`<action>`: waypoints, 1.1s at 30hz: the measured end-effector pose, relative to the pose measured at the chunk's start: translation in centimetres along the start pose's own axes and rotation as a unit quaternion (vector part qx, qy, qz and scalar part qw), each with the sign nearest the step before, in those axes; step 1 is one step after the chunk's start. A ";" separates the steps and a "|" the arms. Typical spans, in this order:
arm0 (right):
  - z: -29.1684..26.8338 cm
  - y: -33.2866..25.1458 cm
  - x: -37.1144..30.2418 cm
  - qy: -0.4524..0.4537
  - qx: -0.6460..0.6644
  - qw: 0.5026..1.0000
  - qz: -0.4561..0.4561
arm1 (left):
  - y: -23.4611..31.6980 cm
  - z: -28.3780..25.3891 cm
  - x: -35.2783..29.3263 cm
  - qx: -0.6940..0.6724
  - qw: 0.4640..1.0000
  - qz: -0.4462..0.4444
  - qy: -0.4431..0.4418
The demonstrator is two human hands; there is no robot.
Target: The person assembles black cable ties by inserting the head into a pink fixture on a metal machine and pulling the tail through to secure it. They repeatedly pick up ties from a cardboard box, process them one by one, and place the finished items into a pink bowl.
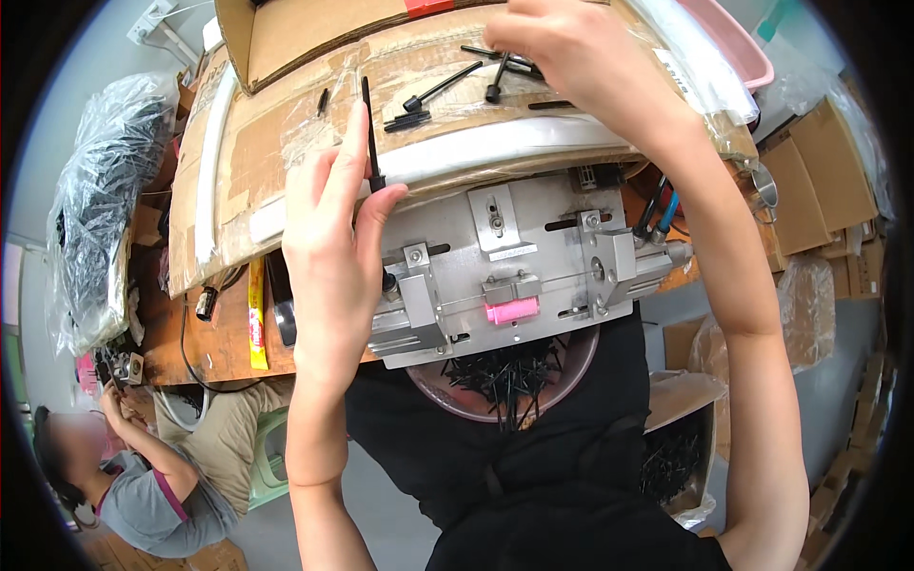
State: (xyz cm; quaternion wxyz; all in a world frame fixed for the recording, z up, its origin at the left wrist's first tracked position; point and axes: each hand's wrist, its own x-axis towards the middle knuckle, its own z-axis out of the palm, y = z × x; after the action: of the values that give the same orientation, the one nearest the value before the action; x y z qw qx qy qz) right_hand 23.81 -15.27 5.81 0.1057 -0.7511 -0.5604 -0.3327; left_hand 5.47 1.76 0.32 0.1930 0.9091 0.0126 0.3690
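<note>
Bare forearms (319,447) lay nearest the camera, flanking black clothing (571,476). At the far end of one, the left hand (328,228) was pinching a slim black rod (370,133) between thumb and index finger; it ran along the index finger, its collared end beside the thumb. Well to its right, the right hand (595,67) was bent over loose collared rods (446,86) on taped cardboard (257,133), its fingertips at one of them; whether they gripped it could not be told. By appearance, the step in hand was picking up rods, and the next move called for parting one from its crossed neighbours without dragging them along. Short black pins (407,121) lay between the hands. Nearer the body, a metal fixture plate (560,255) carried clamp blocks (422,303) and a pink block (514,311), with a bowl (577,360) of black rods (500,371) just below. Farther left, a co-worker (157,504) in grey sat by the wooden table (224,333).
</note>
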 end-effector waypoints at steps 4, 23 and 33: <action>-0.4 0.2 0.0 0.036 0.129 0.987 0.086 | 0.3 0.3 -0.6 -0.020 1.000 -0.010 -0.011; -5.6 -6.0 -4.7 -0.154 0.739 0.523 0.396 | 6.7 -0.2 -6.8 0.051 0.988 0.143 -0.025; -6.4 -5.0 -4.6 -0.240 0.741 0.533 0.330 | 7.4 -1.7 -7.5 -0.018 0.988 0.127 -0.080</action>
State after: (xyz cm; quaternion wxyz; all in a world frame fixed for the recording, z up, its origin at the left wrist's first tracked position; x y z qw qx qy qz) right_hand 16.11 -20.51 6.76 0.5882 -0.5870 -0.3225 0.4532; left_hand -2.01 -5.78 -0.94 0.1612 0.9261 -0.1254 0.3172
